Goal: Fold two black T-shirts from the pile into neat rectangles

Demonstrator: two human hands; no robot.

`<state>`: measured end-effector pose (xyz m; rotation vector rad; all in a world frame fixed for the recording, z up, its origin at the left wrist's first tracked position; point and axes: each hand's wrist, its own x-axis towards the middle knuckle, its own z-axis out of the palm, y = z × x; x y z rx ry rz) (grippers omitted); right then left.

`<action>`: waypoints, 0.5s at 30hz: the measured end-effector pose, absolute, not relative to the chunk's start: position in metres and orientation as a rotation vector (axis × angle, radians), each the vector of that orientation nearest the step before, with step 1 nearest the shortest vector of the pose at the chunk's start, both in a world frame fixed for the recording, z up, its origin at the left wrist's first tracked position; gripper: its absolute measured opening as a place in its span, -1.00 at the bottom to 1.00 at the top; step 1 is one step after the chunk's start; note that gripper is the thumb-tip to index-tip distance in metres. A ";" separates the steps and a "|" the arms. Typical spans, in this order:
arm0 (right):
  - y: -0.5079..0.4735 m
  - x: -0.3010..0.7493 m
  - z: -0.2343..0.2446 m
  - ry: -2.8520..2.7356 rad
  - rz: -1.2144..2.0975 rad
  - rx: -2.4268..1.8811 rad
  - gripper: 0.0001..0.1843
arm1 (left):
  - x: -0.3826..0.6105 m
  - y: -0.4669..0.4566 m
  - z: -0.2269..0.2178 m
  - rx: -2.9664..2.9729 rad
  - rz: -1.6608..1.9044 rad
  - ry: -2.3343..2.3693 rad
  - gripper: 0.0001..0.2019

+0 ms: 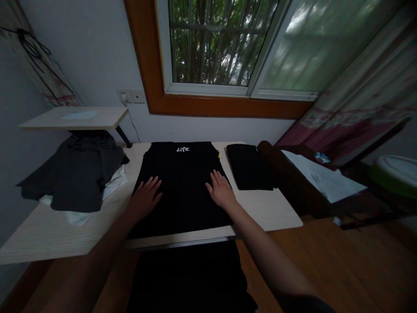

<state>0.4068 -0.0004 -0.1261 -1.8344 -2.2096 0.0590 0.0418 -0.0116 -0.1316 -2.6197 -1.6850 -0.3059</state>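
Observation:
A black T-shirt (182, 191) with a small white print near its far edge lies spread flat on the pale wooden table. On its left side rests my left hand (145, 201), palm down with the fingers stretched out. My right hand (221, 190) lies flat on the shirt's right side, fingers extended. Neither hand grips anything. Right of the shirt is a folded black garment (249, 167), apart from my right hand. A bit of yellow shows at the shirt's upper right edge.
Dark grey and white clothes (80, 174) are heaped on the table (65, 239) at the left, partly under a small raised shelf (78, 118). Beyond the table's right end stands dark brown furniture (293, 187) with a white sheet (322, 176) on it. A window is behind.

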 end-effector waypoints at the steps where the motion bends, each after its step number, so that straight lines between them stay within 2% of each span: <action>1: 0.000 0.415 -0.127 -2.202 0.040 -1.872 -0.29 | 0.040 -0.013 -0.131 -2.609 -0.298 -1.691 -0.44; 15: -0.004 0.450 -0.136 -2.209 -0.023 -1.925 -0.21 | 0.018 -0.027 -0.132 -2.447 -0.299 -1.784 -0.44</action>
